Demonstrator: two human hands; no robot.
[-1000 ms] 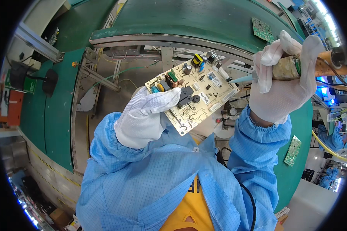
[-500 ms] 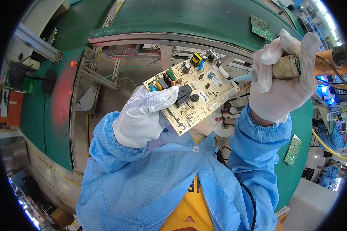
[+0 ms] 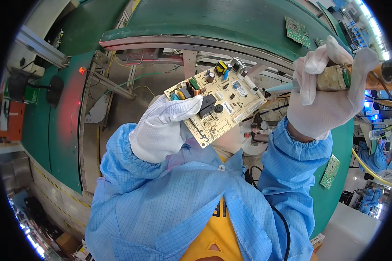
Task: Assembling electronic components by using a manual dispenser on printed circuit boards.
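Observation:
Both of my hands wear white gloves. My left hand point(image 3: 163, 128) grips a cream circuit board point(image 3: 231, 102) by its left side, thumb on top beside a black block-shaped component point(image 3: 207, 105) and fingers hidden beneath. The board is held in the air before my chest, component side up. In my right hand point(image 3: 324, 102) is a tool with a light blue tapered tip point(image 3: 281, 88); my fingers curl round it. The dark end of the tip is at the board's right corner; whether it touches I cannot tell. A taped block with a green edge point(image 3: 333, 78) shows at my right fingers.
A green worktable point(image 3: 196, 24) runs along the far side, with a green circuit board point(image 3: 297, 31) on it. Another board point(image 3: 330, 171) lies on the green surface at right. A second green table point(image 3: 65, 130) stands at left. A black cable point(image 3: 286, 226) hangs by my right sleeve.
My right hand and the tool have shifted slightly right, drawing the tip toward the board's edge. The board has moved up a little in my left hand.

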